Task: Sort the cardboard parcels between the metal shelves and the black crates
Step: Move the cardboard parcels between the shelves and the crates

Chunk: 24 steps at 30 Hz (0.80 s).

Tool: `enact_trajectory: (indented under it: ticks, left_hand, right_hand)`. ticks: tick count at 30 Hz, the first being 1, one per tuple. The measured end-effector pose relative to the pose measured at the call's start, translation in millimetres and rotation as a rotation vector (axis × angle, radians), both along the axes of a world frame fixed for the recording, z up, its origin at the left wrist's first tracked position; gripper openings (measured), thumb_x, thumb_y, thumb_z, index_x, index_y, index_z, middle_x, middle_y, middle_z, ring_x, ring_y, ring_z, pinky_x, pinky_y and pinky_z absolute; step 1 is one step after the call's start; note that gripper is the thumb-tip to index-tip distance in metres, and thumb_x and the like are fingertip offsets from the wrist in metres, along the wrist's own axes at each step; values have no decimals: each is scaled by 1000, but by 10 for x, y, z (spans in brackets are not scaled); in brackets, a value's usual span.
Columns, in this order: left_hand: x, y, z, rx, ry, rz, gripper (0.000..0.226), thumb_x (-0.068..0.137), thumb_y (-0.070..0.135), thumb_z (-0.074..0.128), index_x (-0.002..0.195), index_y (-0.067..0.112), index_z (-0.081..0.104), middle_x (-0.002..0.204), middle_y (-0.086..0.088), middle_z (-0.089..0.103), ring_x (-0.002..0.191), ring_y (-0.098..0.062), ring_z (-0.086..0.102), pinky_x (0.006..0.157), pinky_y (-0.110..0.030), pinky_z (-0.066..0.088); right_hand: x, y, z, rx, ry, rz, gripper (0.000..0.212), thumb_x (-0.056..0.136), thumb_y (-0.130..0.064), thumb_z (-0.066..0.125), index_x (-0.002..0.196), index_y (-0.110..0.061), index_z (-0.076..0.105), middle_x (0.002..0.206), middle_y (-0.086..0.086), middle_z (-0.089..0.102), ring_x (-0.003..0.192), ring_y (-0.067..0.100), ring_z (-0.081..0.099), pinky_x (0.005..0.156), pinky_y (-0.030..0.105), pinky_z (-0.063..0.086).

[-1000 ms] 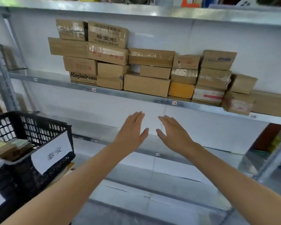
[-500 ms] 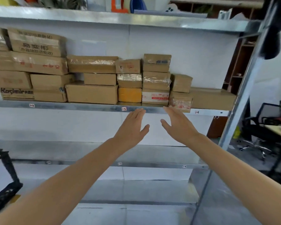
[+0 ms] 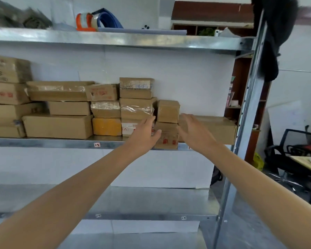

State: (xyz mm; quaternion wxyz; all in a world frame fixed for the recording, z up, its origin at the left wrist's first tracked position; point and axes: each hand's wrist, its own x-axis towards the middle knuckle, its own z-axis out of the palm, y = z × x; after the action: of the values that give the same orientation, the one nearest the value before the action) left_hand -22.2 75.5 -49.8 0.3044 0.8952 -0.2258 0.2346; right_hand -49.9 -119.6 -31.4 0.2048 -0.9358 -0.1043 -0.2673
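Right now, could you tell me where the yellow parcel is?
Head view: the yellow parcel lies on the middle shelf, left of the left hand, beside a long brown box.

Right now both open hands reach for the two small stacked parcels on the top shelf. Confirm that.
Wrong shelf. The head view shows the two small stacked parcels on the second shelf down, not the top shelf, which carries a tape dispenser. The left hand and right hand are both open, reaching for them.
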Motion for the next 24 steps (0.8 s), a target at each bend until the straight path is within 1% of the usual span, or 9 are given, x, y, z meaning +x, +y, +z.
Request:
enact_trajectory:
  ticks: [3, 7, 9, 11, 12, 15, 18, 21, 24]
  left_hand:
    - [201, -238, 49, -54, 32, 25, 60, 101, 36, 50, 153, 19, 26, 144, -9, 48, 124, -24, 52, 91, -28, 40]
    - [440, -466, 113, -101, -2, 65, 62, 100, 34, 51, 153, 18, 23, 151, -6, 42, 126, -23, 51, 92, -33, 45]
    - [546, -523, 151, -118, 21, 93, 64, 99, 32, 52, 153, 18, 22, 151, -7, 40, 116, -22, 56, 84, -32, 48]
    - [680, -579, 187, -156, 68, 114, 62, 98, 31, 52, 151, 15, 25, 146, -7, 44, 104, -18, 57, 78, -33, 53]
    - [738, -602, 203, -186, 95, 116, 58, 99, 31, 52, 149, 13, 29, 142, -7, 48, 104, -18, 56, 79, -34, 54]
    - [875, -652, 219, -298, 168, 111, 55, 100, 32, 49, 148, 10, 34, 146, -9, 48, 129, -25, 50, 106, -44, 44]
    - [951, -682, 198, -365, 200, 126, 54, 101, 35, 46, 148, 10, 36, 148, -8, 47, 134, -25, 46, 109, -40, 39]
    - [999, -695, 185, -400, 225, 96, 53, 100, 37, 47, 147, 15, 37, 143, -3, 51, 130, -23, 47, 94, -32, 39]
    - [1010, -688, 193, -461, 207, 59, 47, 99, 35, 48, 142, 18, 42, 129, 3, 57, 119, -18, 52, 84, -27, 38]
  right_hand:
    - [283, -146, 89, 71, 48, 26, 56, 103, -34, 44, 152, -10, 30, 151, 10, 39, 136, 27, 41, 103, 37, 37]
    - [632, -245, 158, 150, 87, 77, 61, 104, -36, 42, 155, -11, 22, 155, 10, 35, 139, 25, 37, 97, 26, 29]
    - [754, -225, 181, 187, 121, 96, 63, 104, -37, 42, 156, -11, 20, 156, 12, 34, 140, 26, 36, 100, 29, 30]
    - [901, -204, 213, 220, 162, 113, 62, 104, -38, 42, 155, -9, 21, 154, 14, 37, 138, 28, 39, 96, 29, 31]
    - [966, -193, 223, 242, 179, 124, 62, 104, -39, 41, 154, -9, 22, 153, 14, 38, 137, 27, 40, 93, 27, 30]
    - [1096, -164, 220, 339, 220, 160, 68, 104, -53, 30, 155, -9, 22, 158, 10, 34, 143, 26, 36, 99, 27, 28]
    - [1147, -134, 147, 406, 249, 182, 80, 100, -65, 21, 157, -9, 19, 160, 10, 31, 146, 26, 32, 112, 34, 27]
    - [1156, -101, 87, 450, 243, 199, 81, 98, -66, 19, 158, -11, 15, 160, 10, 32, 145, 27, 34, 114, 36, 28]
    - [1124, -83, 103, 495, 197, 225, 78, 99, -64, 22, 158, -13, 15, 159, 8, 34, 143, 26, 36, 111, 34, 31]
